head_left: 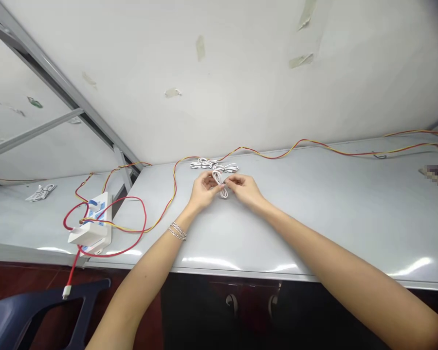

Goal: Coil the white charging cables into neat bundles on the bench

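Between my hands is a coiled white cable (223,193), pinched at its middle. My left hand (203,191) closes round the bundle from the left, thumb pressed on it. From the right, my right hand (245,188) pinches a thin dark tie at the bundle's waist; the fingertips hide most of it. Just behind my hands lie several more coiled white cables (201,165), each bound with a dark tie. One cable bundle (230,168) sits close beyond my fingers.
A white power strip (107,228) with a plugged-in adapter (87,234) and a looping red cable (145,214) stands at left. Red and yellow wires (273,157) run along the table's back. Another white cable bundle (41,192) lies far left. A blue chair (40,306) stands lower left.
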Available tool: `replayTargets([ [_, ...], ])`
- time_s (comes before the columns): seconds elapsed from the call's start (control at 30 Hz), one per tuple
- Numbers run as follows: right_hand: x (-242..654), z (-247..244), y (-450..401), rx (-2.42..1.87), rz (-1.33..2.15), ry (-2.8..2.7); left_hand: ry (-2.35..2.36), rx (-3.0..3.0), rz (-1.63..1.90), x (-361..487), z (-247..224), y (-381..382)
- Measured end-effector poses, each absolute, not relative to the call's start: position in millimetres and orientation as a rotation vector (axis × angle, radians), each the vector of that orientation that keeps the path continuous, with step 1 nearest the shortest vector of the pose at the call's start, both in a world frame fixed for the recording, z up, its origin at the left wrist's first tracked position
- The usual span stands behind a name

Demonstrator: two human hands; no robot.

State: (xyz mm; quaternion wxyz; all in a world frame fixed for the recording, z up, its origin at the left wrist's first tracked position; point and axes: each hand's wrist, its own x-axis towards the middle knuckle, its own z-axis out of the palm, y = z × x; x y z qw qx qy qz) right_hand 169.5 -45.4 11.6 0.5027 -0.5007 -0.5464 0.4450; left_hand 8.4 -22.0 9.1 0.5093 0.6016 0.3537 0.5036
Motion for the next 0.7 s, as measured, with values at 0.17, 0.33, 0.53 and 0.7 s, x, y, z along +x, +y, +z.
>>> replayTargets([
  [0.17, 169.0, 13.4, -45.8, -1.237, 1.096, -1.221, 0.872, 1.397, 1.193, 8.0, 11.2, -23.2],
  [0.33, 167.2, 12.2, -45.6, -1.240, 1.119, -1.212, 0.861, 1.348, 1.205, 7.8, 10.6, -21.7],
  [0.53, 166.1, 6.5, -45.5, -1.202, 1.090, -1.297, 0.870, 1.326, 1.233, 6.8, 10.3, -19.3],
  [0.7, 166.5, 1.3, -44.7, -1.213, 1.056, -1.377, 0.851, 1.297, 1.194, 7.0, 11.3, -20.3],
])
